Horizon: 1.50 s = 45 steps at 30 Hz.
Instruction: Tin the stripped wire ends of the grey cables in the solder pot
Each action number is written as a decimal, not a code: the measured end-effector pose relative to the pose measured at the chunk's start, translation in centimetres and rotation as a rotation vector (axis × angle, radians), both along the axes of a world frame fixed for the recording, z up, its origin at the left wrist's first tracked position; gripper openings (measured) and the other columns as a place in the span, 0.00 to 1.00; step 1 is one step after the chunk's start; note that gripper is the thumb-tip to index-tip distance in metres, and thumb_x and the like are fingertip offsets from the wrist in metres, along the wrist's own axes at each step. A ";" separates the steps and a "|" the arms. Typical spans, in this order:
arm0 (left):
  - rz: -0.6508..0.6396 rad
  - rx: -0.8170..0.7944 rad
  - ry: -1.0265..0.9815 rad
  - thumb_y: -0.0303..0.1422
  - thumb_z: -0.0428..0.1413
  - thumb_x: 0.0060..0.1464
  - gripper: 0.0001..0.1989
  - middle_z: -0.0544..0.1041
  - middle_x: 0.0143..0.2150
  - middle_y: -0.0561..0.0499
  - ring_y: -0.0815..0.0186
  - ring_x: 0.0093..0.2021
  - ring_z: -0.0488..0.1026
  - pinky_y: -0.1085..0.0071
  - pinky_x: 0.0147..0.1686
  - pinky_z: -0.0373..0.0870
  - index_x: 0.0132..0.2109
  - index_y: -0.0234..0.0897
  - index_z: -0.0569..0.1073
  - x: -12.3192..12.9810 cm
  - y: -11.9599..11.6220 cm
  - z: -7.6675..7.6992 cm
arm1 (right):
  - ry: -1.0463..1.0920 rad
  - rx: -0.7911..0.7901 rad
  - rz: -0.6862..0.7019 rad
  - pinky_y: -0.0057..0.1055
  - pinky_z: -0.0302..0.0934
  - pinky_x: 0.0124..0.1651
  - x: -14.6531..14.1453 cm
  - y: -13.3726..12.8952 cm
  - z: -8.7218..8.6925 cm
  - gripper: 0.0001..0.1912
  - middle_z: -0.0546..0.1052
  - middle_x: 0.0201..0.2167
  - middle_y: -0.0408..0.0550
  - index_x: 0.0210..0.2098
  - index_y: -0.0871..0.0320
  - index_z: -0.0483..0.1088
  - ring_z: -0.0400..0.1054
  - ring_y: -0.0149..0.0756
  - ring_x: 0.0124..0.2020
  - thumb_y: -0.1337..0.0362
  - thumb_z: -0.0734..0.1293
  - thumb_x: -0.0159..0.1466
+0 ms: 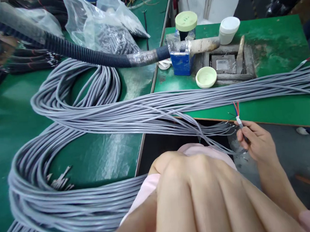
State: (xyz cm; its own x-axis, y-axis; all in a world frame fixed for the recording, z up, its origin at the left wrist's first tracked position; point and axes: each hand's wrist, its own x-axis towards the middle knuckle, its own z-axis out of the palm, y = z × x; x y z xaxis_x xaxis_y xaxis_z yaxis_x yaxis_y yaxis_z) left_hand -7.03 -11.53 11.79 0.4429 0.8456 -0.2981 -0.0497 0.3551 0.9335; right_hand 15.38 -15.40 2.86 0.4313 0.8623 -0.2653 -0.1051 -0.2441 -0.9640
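Left hand (200, 194) fills the foreground, openness and grip impossible to tell; the right hand (256, 139) pinches a grey multicore cable (240, 124) beside the green workbench (282, 111), presumably below its coloured wires (237, 107) to keep them exposed

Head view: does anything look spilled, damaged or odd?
Yes: brown stains mar the green tabletop beside the grey tray, and the hose has a grimy pale end, unlike its dark ribbing. I can't tell whether they're fresh.
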 end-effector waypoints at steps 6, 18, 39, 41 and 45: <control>0.243 0.040 -0.287 0.67 0.33 0.52 0.36 0.49 0.09 0.54 0.66 0.17 0.58 0.52 0.40 0.70 0.14 0.44 0.51 5.0 5.6 -0.6 | 0.035 -0.008 -0.008 0.25 0.45 0.15 0.4 -0.1 0.0 0.13 0.70 0.20 0.40 0.45 0.54 0.72 0.53 0.23 0.12 0.57 0.67 0.62; 0.156 -0.287 -0.593 0.38 0.61 0.52 0.10 0.75 0.30 0.53 0.71 0.31 0.71 0.70 0.40 0.69 0.38 0.37 0.78 8.2 6.7 -9.0 | 0.077 0.062 0.073 0.22 0.47 0.16 -0.5 0.5 1.4 0.25 0.72 0.21 0.37 0.60 0.51 0.58 0.55 0.23 0.12 0.56 0.64 0.64; -0.577 -0.207 -0.528 0.45 0.62 0.51 0.17 0.77 0.29 0.47 0.69 0.28 0.70 0.71 0.36 0.65 0.36 0.33 0.81 8.4 4.6 -10.3 | 0.010 0.164 0.187 0.27 0.46 0.20 1.0 3.9 5.0 0.10 0.65 0.15 0.41 0.23 0.57 0.79 0.55 0.26 0.18 0.57 0.73 0.53; -0.582 -0.201 -0.564 0.45 0.62 0.52 0.17 0.76 0.28 0.48 0.70 0.28 0.69 0.72 0.34 0.64 0.35 0.33 0.80 8.3 4.8 -10.5 | 0.098 0.200 0.152 0.27 0.45 0.21 0.6 4.3 4.8 0.08 0.64 0.15 0.41 0.23 0.58 0.78 0.56 0.26 0.18 0.60 0.73 0.54; -0.619 -0.243 -0.620 0.45 0.63 0.51 0.18 0.74 0.26 0.48 0.71 0.27 0.69 0.73 0.32 0.63 0.34 0.30 0.79 8.1 4.9 -11.1 | 0.201 0.296 0.031 0.26 0.44 0.22 2.2 5.4 4.7 0.12 0.56 0.13 0.37 0.20 0.56 0.72 0.49 0.23 0.16 0.58 0.71 0.56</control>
